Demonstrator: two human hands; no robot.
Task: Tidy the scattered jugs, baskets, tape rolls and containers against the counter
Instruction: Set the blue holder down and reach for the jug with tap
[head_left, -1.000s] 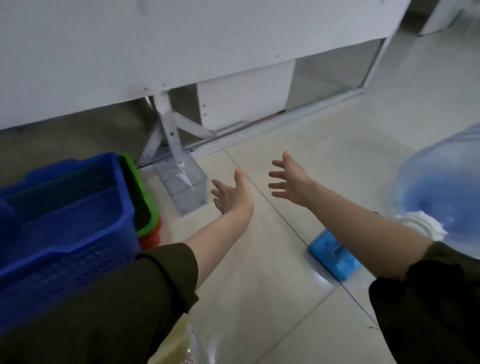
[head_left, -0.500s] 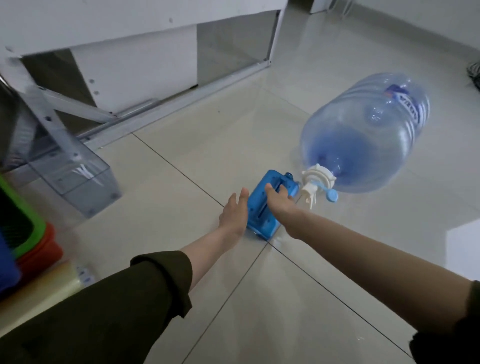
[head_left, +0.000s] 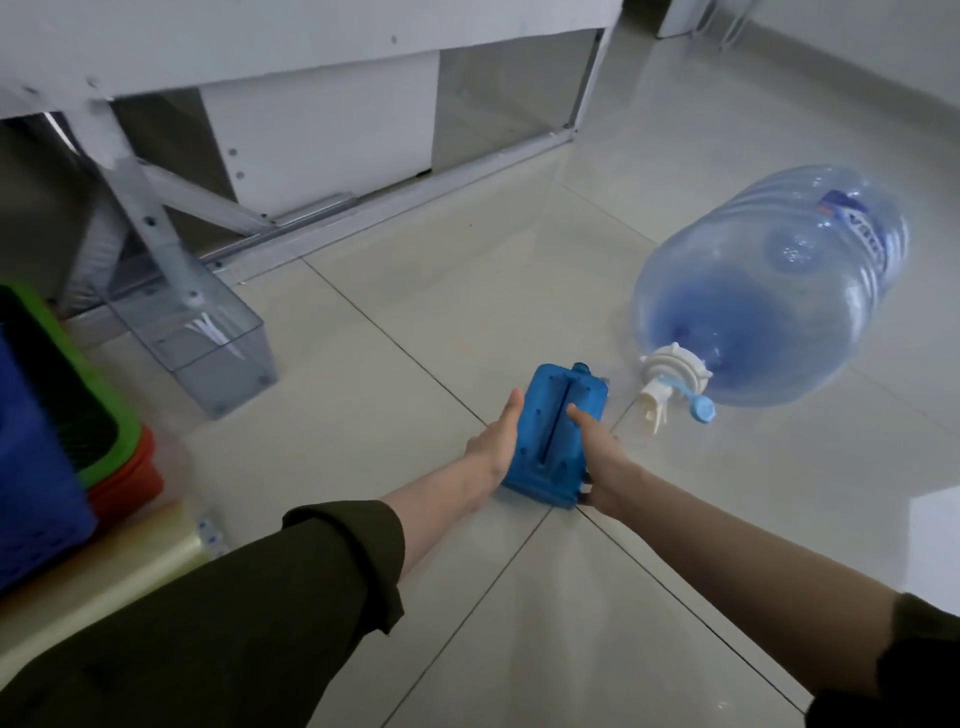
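Observation:
A flat blue plastic container (head_left: 545, 436) lies on the tiled floor in front of me. My left hand (head_left: 493, 447) grips its left edge and my right hand (head_left: 597, 452) grips its right edge, thumb on its top. A big blue water jug (head_left: 779, 291) lies on its side just right of it, its white tap cap (head_left: 670, 379) towards me. A clear box (head_left: 208, 353) stands by the white counter (head_left: 311, 31). Stacked blue (head_left: 31, 467), green (head_left: 104, 426) and red (head_left: 135, 478) baskets sit at the left.
A metal frame leg (head_left: 150, 218) slants under the counter beside the clear box. A pale translucent roll (head_left: 104, 577) lies at the lower left next to the baskets. Glossy floor tiles stretch to the right and behind the jug.
My view swung right from the baskets to the jug. Both hands came down from mid-air onto the blue container and now hold its two sides.

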